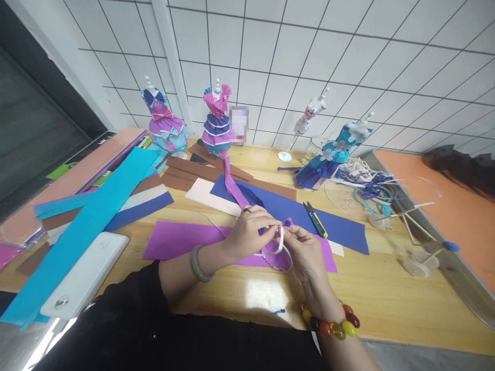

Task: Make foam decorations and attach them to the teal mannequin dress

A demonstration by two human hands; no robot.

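Note:
My left hand [253,229] and my right hand [307,250] meet above a purple sheet of crepe paper [174,241], fingers pinched together. Between their fingertips is a thin white band [281,239] that curls down in loops. A small twist of purple and blue paper [287,222] sticks up at the pinch; which fingers grip it is partly hidden. Behind my left hand, a narrow purple strip [234,188] runs back toward a doll-sized dress form. Black-and-yellow thread snips [316,220] lie beyond my right hand on a dark blue sheet [348,232].
Small dress forms in paper dresses, one in purple and pink tiers [216,131], stand along the tiled wall. A white power bank [87,273] and a turquoise strip [96,216] are at left. Tangled ribbons [373,188] and sticks on round bases [416,266] are at right.

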